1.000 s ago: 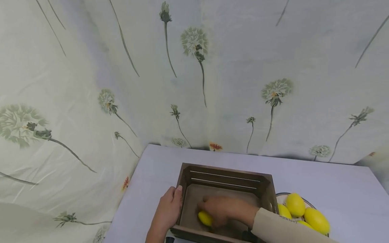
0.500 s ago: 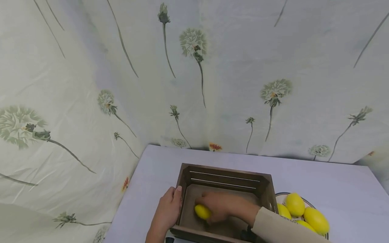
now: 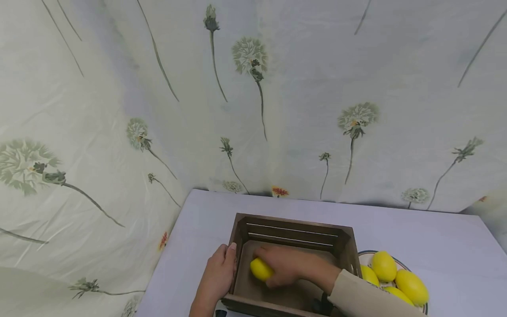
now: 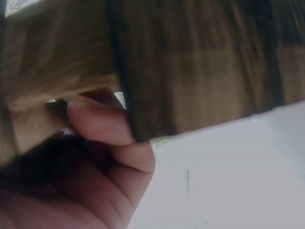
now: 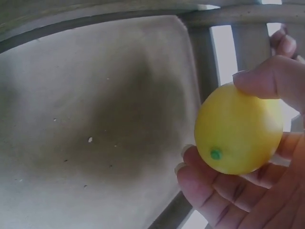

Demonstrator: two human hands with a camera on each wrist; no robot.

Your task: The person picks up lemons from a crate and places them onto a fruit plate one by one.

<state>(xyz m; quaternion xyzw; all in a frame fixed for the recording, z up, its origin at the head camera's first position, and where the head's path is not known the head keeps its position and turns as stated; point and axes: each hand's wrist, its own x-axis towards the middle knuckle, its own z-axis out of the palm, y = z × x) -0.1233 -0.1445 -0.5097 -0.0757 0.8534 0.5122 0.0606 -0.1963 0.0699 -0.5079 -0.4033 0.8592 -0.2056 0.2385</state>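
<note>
A dark brown wooden crate (image 3: 293, 231) with slatted sides stands on the table. At its left end, my left hand (image 3: 218, 275) grips the side wall, thumb over the top edge. The left wrist view shows those fingers curled at a gap in the slats. Inside the crate, my right hand (image 3: 287, 264) holds a yellow lemon (image 5: 238, 129) between thumb and fingers. In the right wrist view, the lemon's small green stem tip shows near the crate's slatted wall. From the head view it is over the left part of the crate floor; whether it touches the floor I cannot tell.
Right of the crate, a round dark-rimmed plate (image 3: 404, 265) bears several lemons (image 3: 412, 287), partly behind the right sleeve (image 3: 368, 295). The white tabletop (image 3: 428, 237) runs back to a flower-printed cloth (image 3: 301, 110). A small dark object (image 3: 221, 313) shows at the front edge of view.
My right hand has brought the lemon slightly left and toward the crate's far side, showing more of it. My left hand has kept its grip on the crate.
</note>
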